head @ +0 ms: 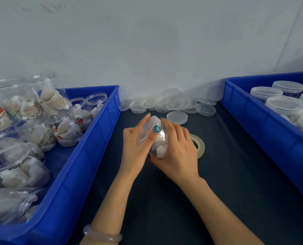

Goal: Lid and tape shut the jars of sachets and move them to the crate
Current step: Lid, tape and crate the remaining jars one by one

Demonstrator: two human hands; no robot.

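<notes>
Dark tabletop point(218, 174), jar point(160, 146) tilted, lid point(147, 129) facing up-left

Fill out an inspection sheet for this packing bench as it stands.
Surface: dark table, bare between the two crates.
Job's things: jar of sachets held tilted between both hands; lid at its mouth, seating unclear; tape roll lying flat, partly hidden by the right hand; left crate holds open jars; right crate holds lidded jars.
Clutter: loose lids heaped by the wall.
Grippers: left hand grips the lid; right hand wraps the jar.
Cables: nothing seen.
Surroundings: pale wall; bracelet on the left wrist.
</notes>
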